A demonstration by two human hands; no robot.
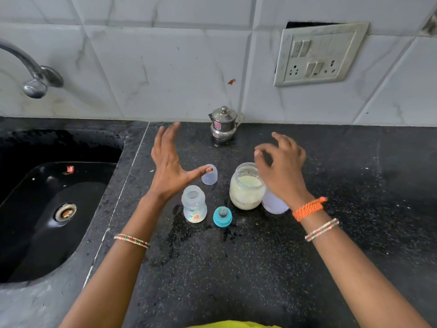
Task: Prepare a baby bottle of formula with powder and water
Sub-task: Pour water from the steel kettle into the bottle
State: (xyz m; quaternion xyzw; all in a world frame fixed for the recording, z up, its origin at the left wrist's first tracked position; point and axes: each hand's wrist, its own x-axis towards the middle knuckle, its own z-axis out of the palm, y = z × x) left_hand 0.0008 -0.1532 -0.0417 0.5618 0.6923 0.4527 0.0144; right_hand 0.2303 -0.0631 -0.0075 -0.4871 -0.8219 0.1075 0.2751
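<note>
An open clear baby bottle stands upright on the black counter, with its blue teat ring lying just to its right and its clear cap behind it. An open glass jar of pale formula powder stands right of these, and its whitish lid lies at its right side. My left hand hovers over the bottle and cap, fingers spread and holding nothing. My right hand hangs above the jar's right rim with fingers loosely curled and nothing in them.
A small lidded steel pot stands at the back against the tiled wall. A black sink with a tap fills the left side. A switchboard is on the wall. Wet patches lie on the counter near the bottle.
</note>
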